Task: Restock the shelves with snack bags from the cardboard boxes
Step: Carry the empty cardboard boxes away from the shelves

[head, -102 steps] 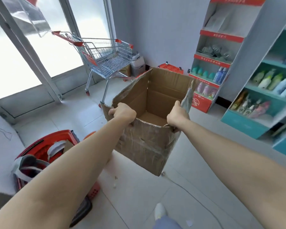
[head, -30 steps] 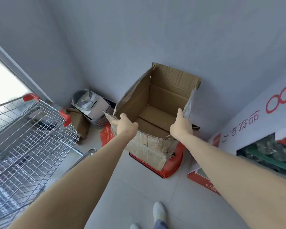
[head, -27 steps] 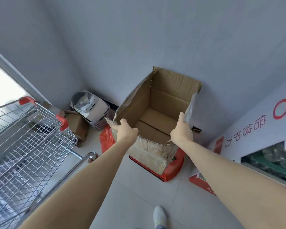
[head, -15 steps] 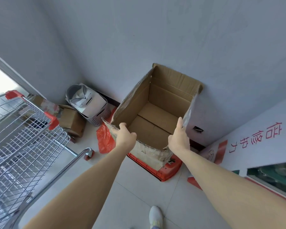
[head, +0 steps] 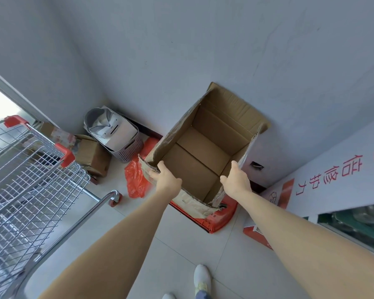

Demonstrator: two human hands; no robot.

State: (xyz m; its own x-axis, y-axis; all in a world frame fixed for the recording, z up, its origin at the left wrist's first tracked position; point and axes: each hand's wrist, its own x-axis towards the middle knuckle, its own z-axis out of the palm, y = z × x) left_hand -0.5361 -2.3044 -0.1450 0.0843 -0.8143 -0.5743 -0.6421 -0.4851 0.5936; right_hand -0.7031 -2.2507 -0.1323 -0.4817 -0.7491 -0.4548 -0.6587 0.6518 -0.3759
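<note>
The cardboard box (head: 194, 169) is now down in the corner, apparently resting on the red basket (head: 222, 214) against the wall (head: 181, 50). Your left hand (head: 167, 180) and right hand (head: 235, 180) still pinch its near rim. It is empty, so it looks finished with.

One wide-angle view, worn on the person's head, looks forward and steeply down into a corner of the room. Both forearms run up from the near edge to the left hand (head: 167, 180) and right hand (head: 238, 182) at mid-frame, on the rim of the box (head: 194, 169). A shoe (head: 202, 277) on the floor (head: 181, 255) marks the near edge. The wall (head: 181, 50) fills the far half, the cart (head: 30, 180) the left edge, a shelf (head: 333, 169) the right. Straight lines bow near the borders.
</note>
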